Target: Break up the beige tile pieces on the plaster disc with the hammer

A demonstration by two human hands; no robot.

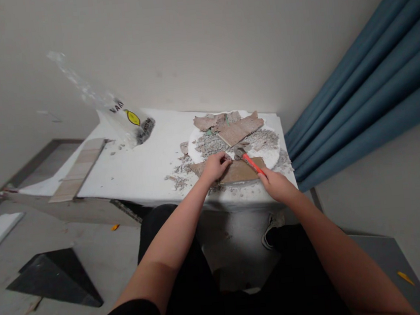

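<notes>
My right hand [277,184] is closed around the red handle of a hammer [251,162], whose grey head is over the far edge of a flat brown board [239,173]. My left hand [216,167] rests at the board's left part, its fingers curled together near the hammer head; whatever they pinch is too small to make out. Beyond both hands a white round sheet [193,151] bears grey crumbled rubble [209,145] and broken pinkish-brown slabs [242,128]. Loose chips [178,181] lie left of the board.
The white-covered table [140,171] stands against a wall. On it are a clear printed plastic bag [128,121] with grey bits inside and a striped plank [79,171] at the left. Blue curtains [365,73] hang at the right. A folded black sheet [56,279] lies on the floor.
</notes>
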